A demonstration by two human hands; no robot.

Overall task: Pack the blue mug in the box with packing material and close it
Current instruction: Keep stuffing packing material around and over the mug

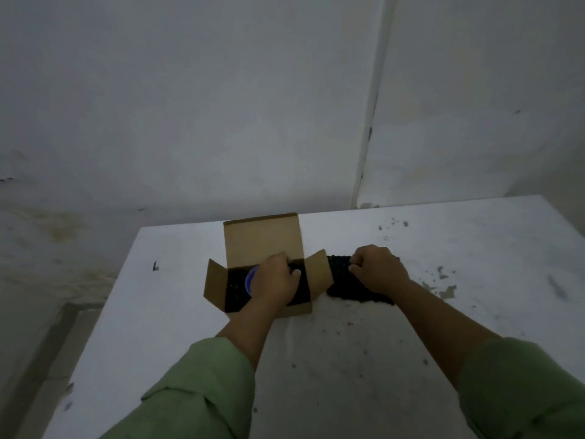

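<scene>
Left hand (274, 280) covers blue mug (250, 281), rim showing.

Light green long sleeves (202, 384), cuffs pushed up, leave both forearms bare.

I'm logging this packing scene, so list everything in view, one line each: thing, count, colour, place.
box: one, brown cardboard, far middle of the table, flaps open, rear flap upright.
blue mug: one, blue, inside the box, mostly hidden under the left hand.
packing material: one black bubbly sheet, lining the box inside, running over the right flap and onto the table to the right of the box.
table: one, white with dark specks and stains, against the wall.
wall: white, stained, behind the table.
sleeves: two, light green, near bottom edge.
left hand: one, in the box, over the mug.
right hand: one, right of the box, grips the packing material.
</scene>
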